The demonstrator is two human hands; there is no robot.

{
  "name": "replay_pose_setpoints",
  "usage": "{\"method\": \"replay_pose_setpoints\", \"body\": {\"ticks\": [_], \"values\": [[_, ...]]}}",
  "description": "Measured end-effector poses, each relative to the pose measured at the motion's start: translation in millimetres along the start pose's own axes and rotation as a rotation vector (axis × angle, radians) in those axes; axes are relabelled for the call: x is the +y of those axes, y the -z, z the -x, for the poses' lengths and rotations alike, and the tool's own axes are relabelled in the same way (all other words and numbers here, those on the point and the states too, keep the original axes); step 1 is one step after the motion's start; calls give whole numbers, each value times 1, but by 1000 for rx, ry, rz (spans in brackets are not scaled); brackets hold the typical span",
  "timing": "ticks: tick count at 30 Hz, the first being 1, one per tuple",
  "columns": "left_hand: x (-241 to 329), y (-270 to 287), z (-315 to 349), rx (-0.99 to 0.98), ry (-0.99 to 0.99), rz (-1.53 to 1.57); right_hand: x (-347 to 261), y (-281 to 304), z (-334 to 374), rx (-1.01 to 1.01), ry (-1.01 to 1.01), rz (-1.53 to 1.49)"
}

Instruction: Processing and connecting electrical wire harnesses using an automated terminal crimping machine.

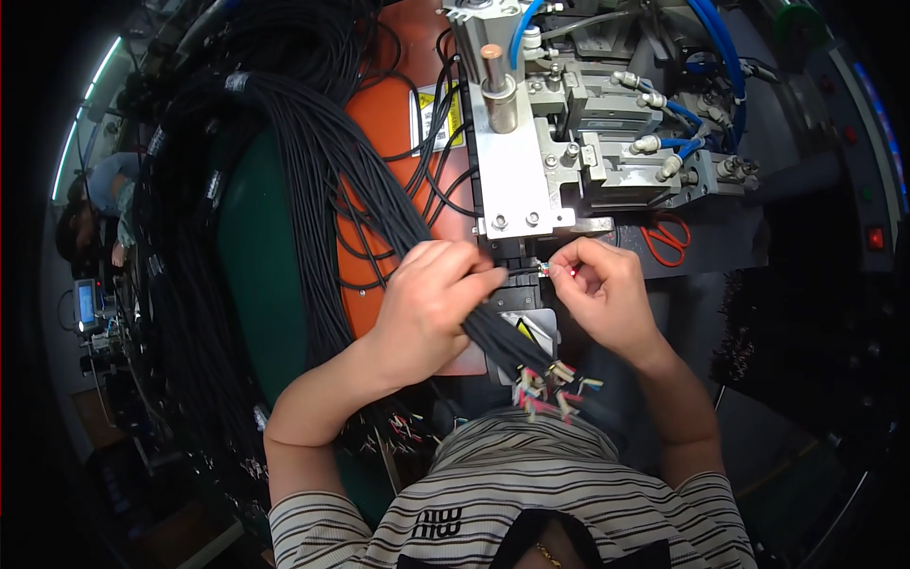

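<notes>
My left hand is closed, with its thumb and forefinger on a single black cable. A thick bundle of black cables runs beneath that hand; whether its other fingers also grip the bundle I cannot tell. The bundle's stripped ends fan out in red, white and other colours close to my striped shirt. My right hand pinches the small coloured wires at the single cable's tip. Both hands are just below the metal plate of a machine.
Pneumatic cylinders with blue hoses stand at the far right. Red-handled scissors lie right of my right hand. More black cables drape over an orange surface and a green one. A person is at the far left.
</notes>
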State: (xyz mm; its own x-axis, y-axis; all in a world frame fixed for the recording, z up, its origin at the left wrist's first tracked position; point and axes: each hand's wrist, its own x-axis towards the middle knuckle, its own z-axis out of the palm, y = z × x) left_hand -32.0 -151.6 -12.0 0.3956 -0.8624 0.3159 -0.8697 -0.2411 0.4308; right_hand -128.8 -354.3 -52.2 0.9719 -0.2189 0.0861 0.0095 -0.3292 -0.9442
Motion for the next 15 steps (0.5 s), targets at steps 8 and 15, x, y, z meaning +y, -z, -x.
{"method": "replay_pose_setpoints", "body": {"ticks": [8, 15], "values": [[4, 1, 10, 14, 36, -40, -3, 2, 4, 24, -27, 52], [1, -8, 6, 62, 81, -135, -6, 7, 16, -8, -121, -130]]}}
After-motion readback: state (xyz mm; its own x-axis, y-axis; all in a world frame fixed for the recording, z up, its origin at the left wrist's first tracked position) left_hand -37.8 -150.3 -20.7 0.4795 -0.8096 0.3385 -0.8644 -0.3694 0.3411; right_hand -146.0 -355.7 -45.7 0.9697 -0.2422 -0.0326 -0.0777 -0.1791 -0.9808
